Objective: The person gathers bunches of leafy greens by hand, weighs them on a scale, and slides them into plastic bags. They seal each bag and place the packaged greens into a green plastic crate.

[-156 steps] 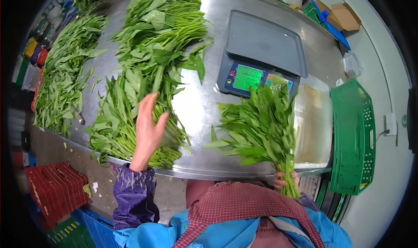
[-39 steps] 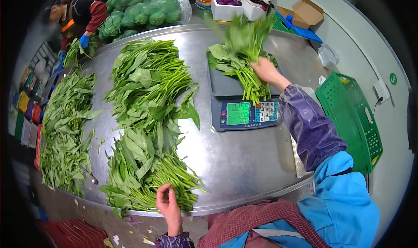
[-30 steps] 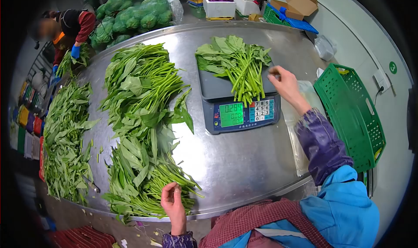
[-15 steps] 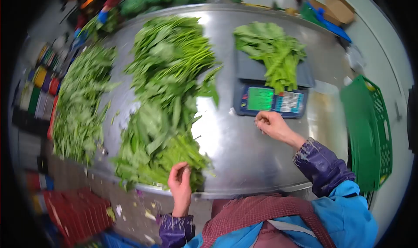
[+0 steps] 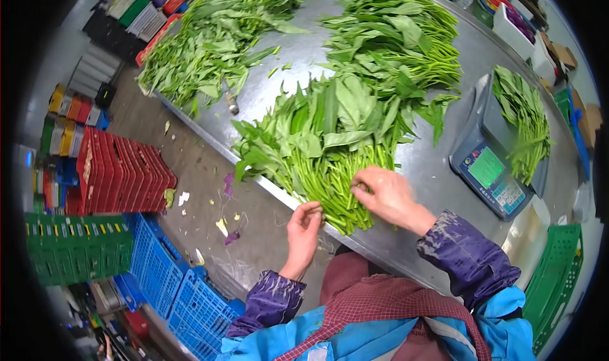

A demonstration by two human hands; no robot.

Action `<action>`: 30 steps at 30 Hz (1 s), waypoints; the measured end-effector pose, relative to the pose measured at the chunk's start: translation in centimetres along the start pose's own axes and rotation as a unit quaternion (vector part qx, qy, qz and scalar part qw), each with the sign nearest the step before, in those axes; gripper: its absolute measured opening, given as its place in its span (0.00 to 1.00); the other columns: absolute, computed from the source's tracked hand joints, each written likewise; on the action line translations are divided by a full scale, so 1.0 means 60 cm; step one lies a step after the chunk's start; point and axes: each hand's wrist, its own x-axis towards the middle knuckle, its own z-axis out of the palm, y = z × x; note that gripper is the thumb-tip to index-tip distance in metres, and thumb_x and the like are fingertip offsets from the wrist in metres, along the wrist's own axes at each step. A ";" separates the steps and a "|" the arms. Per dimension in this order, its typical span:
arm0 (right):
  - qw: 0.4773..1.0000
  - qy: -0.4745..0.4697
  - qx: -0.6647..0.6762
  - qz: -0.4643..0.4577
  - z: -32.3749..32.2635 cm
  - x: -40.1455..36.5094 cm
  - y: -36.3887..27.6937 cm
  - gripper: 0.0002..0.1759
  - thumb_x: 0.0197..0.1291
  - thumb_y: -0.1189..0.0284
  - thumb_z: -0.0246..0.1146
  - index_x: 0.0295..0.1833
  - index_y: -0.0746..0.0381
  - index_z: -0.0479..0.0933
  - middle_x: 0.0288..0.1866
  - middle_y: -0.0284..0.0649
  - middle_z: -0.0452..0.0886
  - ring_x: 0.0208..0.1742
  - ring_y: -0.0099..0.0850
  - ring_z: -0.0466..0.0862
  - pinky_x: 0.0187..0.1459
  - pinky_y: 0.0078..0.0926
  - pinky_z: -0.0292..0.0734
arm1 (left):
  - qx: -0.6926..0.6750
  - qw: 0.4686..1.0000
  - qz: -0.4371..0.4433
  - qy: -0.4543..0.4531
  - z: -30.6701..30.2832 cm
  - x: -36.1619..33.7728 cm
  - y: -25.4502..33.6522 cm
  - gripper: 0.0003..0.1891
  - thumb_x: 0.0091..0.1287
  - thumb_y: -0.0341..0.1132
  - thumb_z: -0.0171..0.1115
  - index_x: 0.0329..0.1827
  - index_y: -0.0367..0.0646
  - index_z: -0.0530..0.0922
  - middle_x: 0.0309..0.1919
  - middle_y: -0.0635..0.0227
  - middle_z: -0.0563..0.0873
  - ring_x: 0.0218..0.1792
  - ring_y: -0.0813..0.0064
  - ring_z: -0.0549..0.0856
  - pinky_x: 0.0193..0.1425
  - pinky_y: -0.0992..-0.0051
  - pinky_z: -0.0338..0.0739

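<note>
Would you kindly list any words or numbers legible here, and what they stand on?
No text reads clearly.
On the scale, the display: green lit digits, too blurred to read.
Its keypad: key marks too small.
On the green crates: yellow tags too small to read.

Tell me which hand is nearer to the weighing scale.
Right. The right hand lies on the stems of the greens pile, on the side toward the scale; the left hand touches the stem ends farther off.
</note>
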 end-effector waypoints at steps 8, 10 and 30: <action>0.981 -0.035 -0.188 -0.018 0.116 0.053 -0.025 0.20 0.40 0.60 0.69 0.31 0.65 0.73 0.31 0.46 0.76 0.30 0.42 0.81 0.27 0.36 0.75 | -0.093 0.995 -0.004 0.039 -0.030 -0.001 0.009 0.11 0.65 0.25 0.52 0.50 0.38 0.69 0.36 0.69 0.77 0.36 0.80 0.77 0.43 0.79 0.74; 0.983 -0.028 -0.182 -0.010 0.108 0.059 -0.018 0.22 0.41 0.58 0.68 0.33 0.65 0.71 0.32 0.46 0.76 0.30 0.43 0.80 0.28 0.38 0.74 | -0.098 0.994 -0.002 0.040 -0.041 0.000 0.011 0.11 0.65 0.25 0.52 0.49 0.38 0.70 0.36 0.70 0.77 0.36 0.80 0.77 0.43 0.80 0.74; 0.817 -0.112 0.504 0.257 0.023 0.050 0.002 0.13 0.64 0.67 0.53 0.48 0.64 0.70 0.27 0.31 0.71 0.21 0.19 0.70 0.23 0.17 0.68 | -0.054 0.995 0.028 -0.079 0.022 0.046 0.045 0.15 0.65 0.24 0.52 0.54 0.36 0.70 0.43 0.69 0.77 0.41 0.82 0.77 0.48 0.82 0.72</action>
